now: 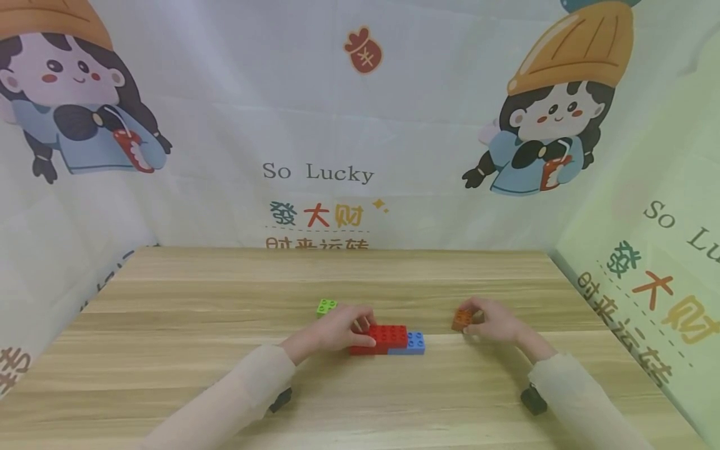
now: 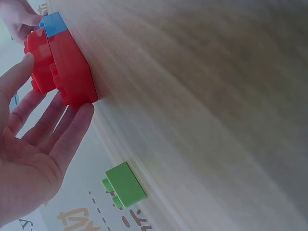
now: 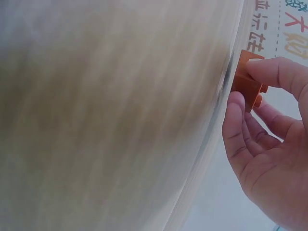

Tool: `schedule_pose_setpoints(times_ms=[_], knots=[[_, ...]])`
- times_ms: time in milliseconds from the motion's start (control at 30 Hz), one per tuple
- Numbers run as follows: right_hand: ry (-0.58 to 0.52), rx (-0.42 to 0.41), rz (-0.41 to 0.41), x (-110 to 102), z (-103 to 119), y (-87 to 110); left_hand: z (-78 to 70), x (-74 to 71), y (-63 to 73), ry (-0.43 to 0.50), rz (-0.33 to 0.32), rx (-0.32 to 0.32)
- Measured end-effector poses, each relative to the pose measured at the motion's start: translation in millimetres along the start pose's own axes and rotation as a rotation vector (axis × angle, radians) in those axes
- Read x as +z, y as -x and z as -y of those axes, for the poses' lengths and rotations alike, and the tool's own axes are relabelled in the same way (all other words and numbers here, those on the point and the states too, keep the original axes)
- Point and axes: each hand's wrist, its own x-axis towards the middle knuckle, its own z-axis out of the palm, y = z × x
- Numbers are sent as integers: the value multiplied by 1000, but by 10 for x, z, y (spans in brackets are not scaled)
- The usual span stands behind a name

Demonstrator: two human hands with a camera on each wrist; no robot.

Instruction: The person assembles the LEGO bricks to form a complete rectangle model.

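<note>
At the middle of the table, an upper red brick (image 1: 390, 335) sits on a lower red brick (image 1: 365, 350) and a blue brick (image 1: 416, 342), the three joined together. My left hand (image 1: 342, 328) holds the left part of this stack. In the left wrist view its thumb (image 2: 21, 72) lies against the upper red brick, with the fingers on the other side and one fingertip at the lower brick's end. Over to the right, my right hand (image 1: 495, 322) pinches an orange brick (image 1: 462, 320) between thumb and fingers. The right wrist view shows the orange brick low at the tabletop.
Behind my left hand lies a light green brick (image 1: 326, 307), studs up. The wooden table (image 1: 225, 281) meets a printed cloth (image 1: 225, 125) at the back and on both sides. Dark wrist devices (image 1: 533, 400) hang under both sleeves.
</note>
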Motion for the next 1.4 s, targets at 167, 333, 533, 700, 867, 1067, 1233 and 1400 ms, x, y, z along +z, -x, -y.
schedule_pose_setpoints(times_ms=[167, 333, 533, 700, 867, 1067, 1233, 1400], knots=[[-36, -72, 23, 36, 27, 14, 11, 6, -5, 4, -5, 5], [-76, -112, 53, 76, 102, 30, 12, 8, -8, -3, -8, 2], [-100, -101, 79, 134, 187, 46, 3, 4, -6, -8, -9, 1], [-88, -155, 83, 176, 260, 41, 0, -2, -5, -4, -11, 2], [-85, -189, 85, 237, 325, 19, 1, 1, -5, -2, -10, -1], [-110, -216, 78, 276, 382, 1, 9, 0, -3, 4, -7, -7], [-133, -210, 78, 282, 434, -3, 15, -2, -3, -2, -5, -4], [-127, -221, 63, 308, 490, -25, 14, -3, -1, -3, -5, -4]])
